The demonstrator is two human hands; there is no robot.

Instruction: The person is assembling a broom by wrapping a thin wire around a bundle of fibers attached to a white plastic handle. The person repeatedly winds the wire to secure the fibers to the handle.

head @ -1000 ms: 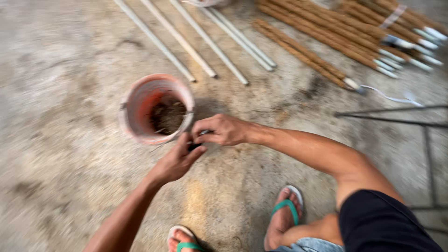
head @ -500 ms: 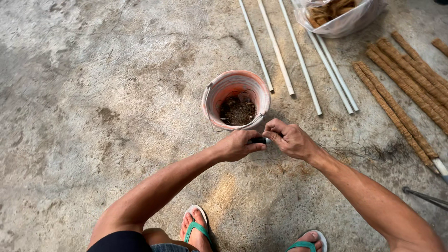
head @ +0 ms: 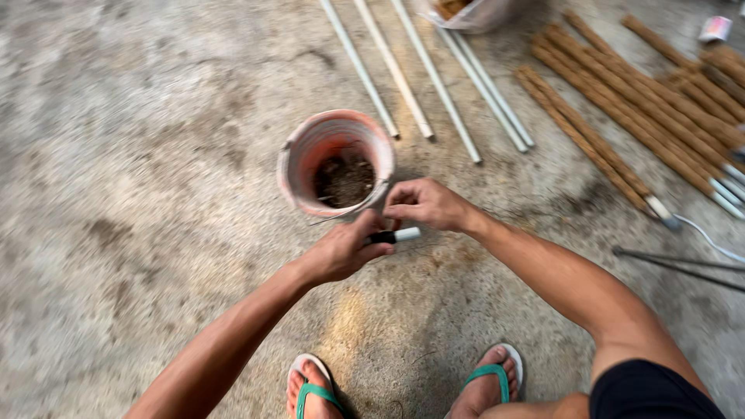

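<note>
Concrete floor (head: pixel 116 194), left hand (head: pixel 341 252) gripping marker (head: pixel 394 235), right hand (head: pixel 423 206) beside pot (head: pixel 299 155)

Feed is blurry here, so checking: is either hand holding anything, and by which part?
The left hand grips a small black-and-white cylindrical tool by its black end. The right hand pinches at the terracotta pot's rim; what it pinches cannot be told.

One orange-red pot (head: pixel 335 161), soil inside. Five white pipes (head: pixel 434 77) lying side by side on the concrete, upper ends cut off by the frame. Brown fibre-wrapped poles (head: pixel 621 101) to the right: at least eight, the far ones overlapping and blurred, exact count unclear. One clear plastic bag (head: pixel 469 14) at the top edge. Two hands, left hand (head: pixel 341 252) and right hand (head: pixel 423 203); one small black-and-white marker-like tool (head: pixel 394 235) between them. Two green-strapped sandals (head: pixel 489 380).
</note>
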